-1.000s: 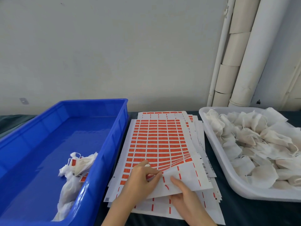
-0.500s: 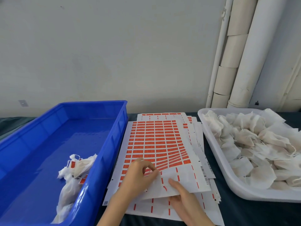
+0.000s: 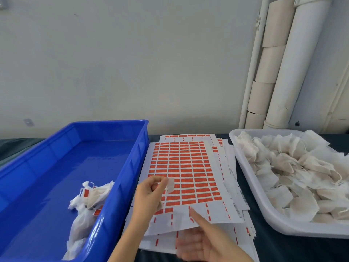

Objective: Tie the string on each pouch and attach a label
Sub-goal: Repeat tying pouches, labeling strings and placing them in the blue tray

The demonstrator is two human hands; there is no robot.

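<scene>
Pinching what looks like a peeled label (image 3: 170,183) in the left hand (image 3: 151,195) over the centre label sheet (image 3: 188,163), right hand (image 3: 205,241) open with forefinger steadying the sheet's near edge, keep adhesive off fingers before reaching right for pouches (image 3: 283,167) in the white tray (image 3: 264,205)

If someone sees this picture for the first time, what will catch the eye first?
The orange label sheets in the middle stand out most, with the left hand pinching one peeled label above them. To their left a big blue bin holds a few labelled pouches; to their right a white tray is heaped with plain pouches.
</scene>
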